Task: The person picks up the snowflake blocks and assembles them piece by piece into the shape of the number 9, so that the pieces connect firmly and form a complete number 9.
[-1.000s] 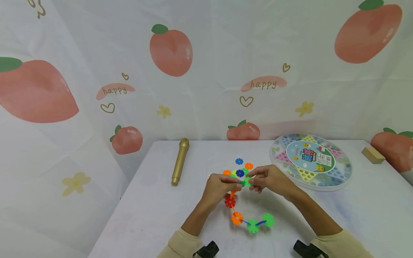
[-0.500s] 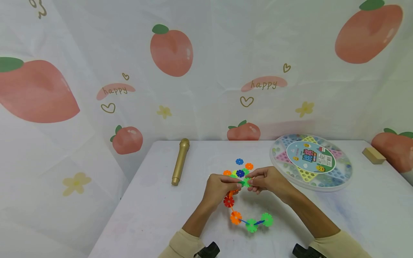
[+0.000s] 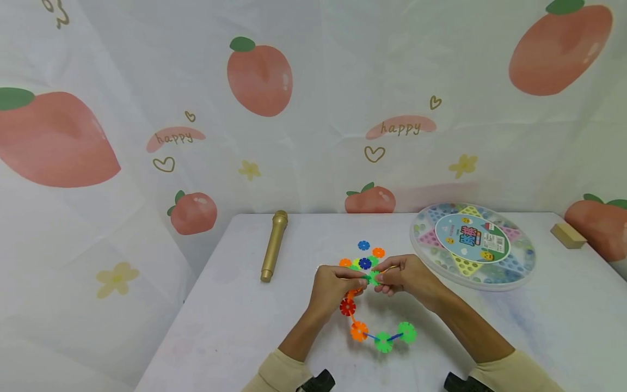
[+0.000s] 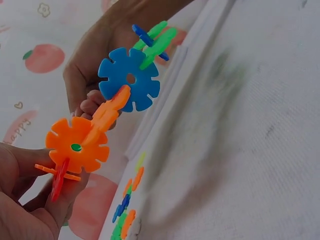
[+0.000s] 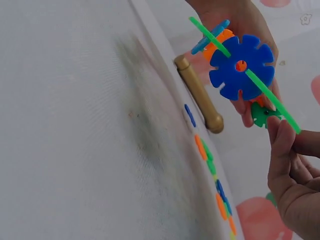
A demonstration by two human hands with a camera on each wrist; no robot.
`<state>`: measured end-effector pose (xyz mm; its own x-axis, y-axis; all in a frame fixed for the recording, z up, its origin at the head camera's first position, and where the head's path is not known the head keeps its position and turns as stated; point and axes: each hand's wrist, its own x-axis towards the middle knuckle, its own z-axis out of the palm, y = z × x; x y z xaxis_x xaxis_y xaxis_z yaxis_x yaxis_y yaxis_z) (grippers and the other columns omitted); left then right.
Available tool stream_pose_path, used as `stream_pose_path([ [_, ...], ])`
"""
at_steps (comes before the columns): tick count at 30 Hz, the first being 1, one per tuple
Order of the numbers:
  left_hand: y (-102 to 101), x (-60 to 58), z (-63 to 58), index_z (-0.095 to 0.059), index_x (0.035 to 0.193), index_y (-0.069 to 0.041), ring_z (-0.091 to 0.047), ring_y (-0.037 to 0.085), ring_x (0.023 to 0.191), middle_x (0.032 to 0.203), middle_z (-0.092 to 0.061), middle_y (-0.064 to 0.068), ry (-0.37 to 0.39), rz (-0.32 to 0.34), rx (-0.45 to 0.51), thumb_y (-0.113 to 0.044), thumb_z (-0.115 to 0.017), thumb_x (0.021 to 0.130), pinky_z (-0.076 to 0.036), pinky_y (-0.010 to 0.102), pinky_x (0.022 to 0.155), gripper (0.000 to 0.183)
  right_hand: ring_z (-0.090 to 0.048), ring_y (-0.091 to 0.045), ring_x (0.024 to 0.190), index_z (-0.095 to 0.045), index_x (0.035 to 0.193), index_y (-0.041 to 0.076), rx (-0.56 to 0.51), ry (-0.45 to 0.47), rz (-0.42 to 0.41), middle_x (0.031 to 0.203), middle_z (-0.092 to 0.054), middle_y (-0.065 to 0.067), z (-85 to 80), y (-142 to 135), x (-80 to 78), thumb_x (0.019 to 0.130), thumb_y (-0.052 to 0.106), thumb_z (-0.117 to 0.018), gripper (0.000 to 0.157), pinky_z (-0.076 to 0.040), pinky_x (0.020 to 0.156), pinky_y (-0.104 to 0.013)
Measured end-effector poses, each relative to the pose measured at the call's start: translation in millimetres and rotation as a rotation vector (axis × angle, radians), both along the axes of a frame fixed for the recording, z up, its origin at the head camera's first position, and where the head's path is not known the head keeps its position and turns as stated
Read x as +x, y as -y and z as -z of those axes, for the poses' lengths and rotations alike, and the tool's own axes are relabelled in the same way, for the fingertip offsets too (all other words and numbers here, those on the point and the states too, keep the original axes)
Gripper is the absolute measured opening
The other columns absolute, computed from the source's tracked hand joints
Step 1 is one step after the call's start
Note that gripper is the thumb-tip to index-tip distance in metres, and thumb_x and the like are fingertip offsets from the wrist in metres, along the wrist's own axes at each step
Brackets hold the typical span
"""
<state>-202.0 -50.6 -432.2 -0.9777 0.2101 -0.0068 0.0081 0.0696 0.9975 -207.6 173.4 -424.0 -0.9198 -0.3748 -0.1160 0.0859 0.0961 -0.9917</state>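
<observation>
In the head view, my left hand (image 3: 329,288) pinches the near end of a chain of slotted plastic snowflake discs, at a darker green disc (image 5: 263,116). Facing it, my right hand (image 3: 406,279) pinches a light green snowflake disc (image 3: 374,278) between thumb and fingers. The two green discs meet edge to edge; whether their slots interlock is hidden by the fingertips. The chain curves down from the left hand through a red disc (image 3: 348,307), an orange disc (image 3: 359,331) and a green disc (image 3: 383,342). A blue disc (image 4: 130,79) of the chain shows in the left wrist view.
Several loose discs lie behind the hands, among them a blue disc (image 3: 363,245) and an orange disc (image 3: 379,252). A gold toy microphone (image 3: 274,246) lies at the left. At the right are a round clear-lidded game box (image 3: 421,261) and a wooden block (image 3: 568,236).
My right hand has shifted slightly left and down, bringing the light green disc closer to the left fingertips. The hanging chain swayed slightly; the left hand is nearly still.
</observation>
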Motion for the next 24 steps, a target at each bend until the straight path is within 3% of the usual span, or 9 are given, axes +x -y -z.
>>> stream_pose_path([
  [6,-1.0,0.9,2.0,-0.084,0.096,0.001,-0.081,0.034,0.082,0.088,-0.080,0.013,-0.019,-0.017,-0.003,-0.004,-0.082,0.092,-0.064,0.027,0.074,0.007,-0.077,-0.020,0.076,-0.065,0.117,-0.014,-0.027,0.041,0.032,0.087,-0.078,-0.008,-1.8,4.0,1.5,0.100,0.007,-0.064,0.028,-0.064,0.073,-0.027],
  [13,-1.6,2.2,1.7,-0.085,0.094,0.000,-0.080,0.024,0.077,0.087,-0.080,0.010,-0.028,-0.024,-0.027,-0.005,-0.082,0.091,-0.063,0.025,0.073,0.006,-0.076,-0.021,0.075,-0.065,0.119,-0.015,-0.015,0.016,0.000,0.084,-0.076,-0.008,1.3,3.3,-1.0,0.100,0.006,-0.061,0.028,-0.064,0.074,-0.028],
  [21,-3.7,3.0,2.0,-0.085,0.095,0.000,-0.081,0.032,0.081,0.087,-0.080,0.009,-0.030,-0.018,-0.031,-0.005,-0.082,0.092,-0.063,0.026,0.075,0.006,-0.075,-0.017,0.072,-0.065,0.120,-0.014,-0.037,0.087,0.012,0.082,-0.076,-0.007,2.4,1.8,-1.6,0.100,0.006,-0.062,0.028,-0.063,0.072,-0.025],
  [24,-4.6,3.2,1.9,-0.085,0.095,-0.001,-0.081,0.031,0.081,0.087,-0.080,0.008,-0.028,-0.022,-0.031,-0.005,-0.081,0.092,-0.064,0.027,0.075,0.006,-0.075,-0.018,0.071,-0.065,0.118,-0.014,-0.034,0.076,0.020,0.082,-0.076,-0.007,2.2,2.1,-0.3,0.100,0.006,-0.063,0.028,-0.063,0.072,-0.026],
])
